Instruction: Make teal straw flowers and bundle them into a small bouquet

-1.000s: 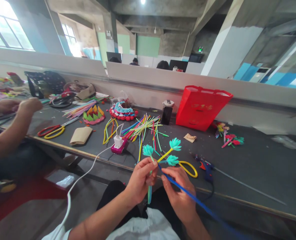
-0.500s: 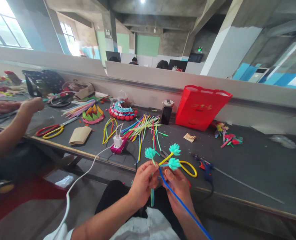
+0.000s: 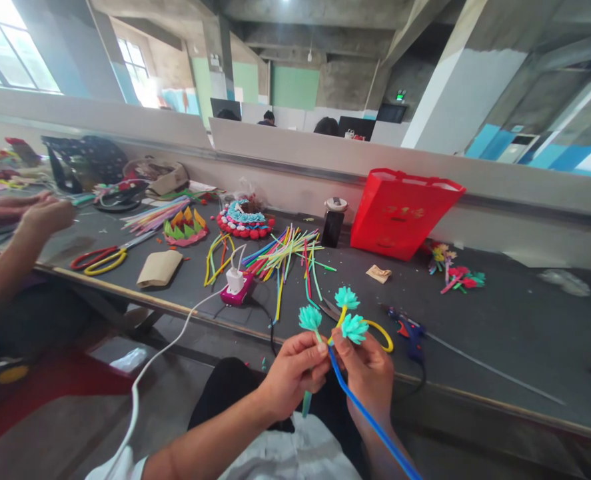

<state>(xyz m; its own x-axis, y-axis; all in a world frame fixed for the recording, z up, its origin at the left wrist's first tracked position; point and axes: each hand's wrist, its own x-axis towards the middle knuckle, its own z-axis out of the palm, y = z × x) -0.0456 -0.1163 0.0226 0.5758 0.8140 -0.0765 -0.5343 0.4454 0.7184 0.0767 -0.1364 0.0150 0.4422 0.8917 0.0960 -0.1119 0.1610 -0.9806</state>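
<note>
My left hand point(image 3: 292, 373) is closed around the stems of a small bunch of teal pipe-cleaner flowers point(image 3: 348, 313), held just in front of the table edge. Three fluffy teal heads stand above my fingers on yellow and teal stems. My right hand point(image 3: 370, 373) pinches a long blue pipe cleaner point(image 3: 375, 427) against the same stems; the blue strand runs down to the lower right, out of the picture. A teal stem end point(image 3: 306, 403) sticks out below my left hand.
On the dark table point(image 3: 500, 320) lie loose coloured pipe cleaners point(image 3: 288, 257), a blue glue gun point(image 3: 410, 331), a red bag point(image 3: 400, 213), a pink power strip with white charger point(image 3: 236, 287), scissors point(image 3: 100, 259) and finished crafts. Another person's hands point(image 3: 30, 213) work at the left.
Both my hands have shifted a little right with the flower bunch. The flower heads have drawn closer together, and the blue pipe cleaner now bends more tightly around the stems.
</note>
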